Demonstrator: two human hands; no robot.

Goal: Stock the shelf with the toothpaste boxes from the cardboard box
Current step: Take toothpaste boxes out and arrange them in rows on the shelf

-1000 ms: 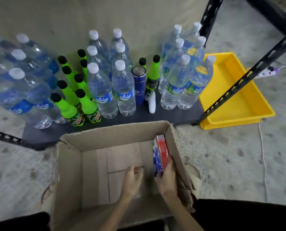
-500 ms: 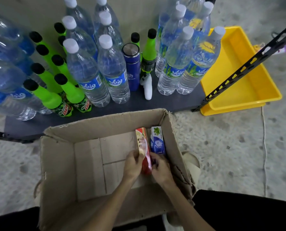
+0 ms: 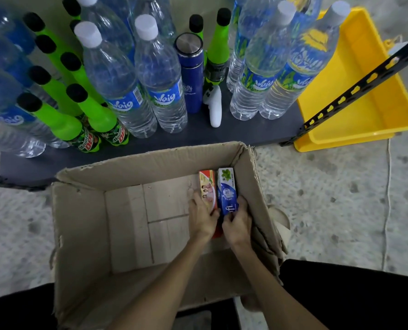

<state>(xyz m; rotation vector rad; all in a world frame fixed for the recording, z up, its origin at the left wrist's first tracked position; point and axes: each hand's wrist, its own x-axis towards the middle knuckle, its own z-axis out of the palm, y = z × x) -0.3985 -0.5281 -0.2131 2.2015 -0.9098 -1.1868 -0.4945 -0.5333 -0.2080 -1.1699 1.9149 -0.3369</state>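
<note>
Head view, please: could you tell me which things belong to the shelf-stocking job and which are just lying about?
Job:
red box, held by left hand
blue box, held by right hand
cardboard box
shelf

Lying about:
water bottles
green bottles
blue flask
yellow tray

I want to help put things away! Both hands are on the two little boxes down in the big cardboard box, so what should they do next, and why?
Probably lift them up and out. The left hand holds the red toothpaste box, the right hand the blue toothpaste box, both still low inside the cardboard box. The shelf has bare space along its front edge.
</note>
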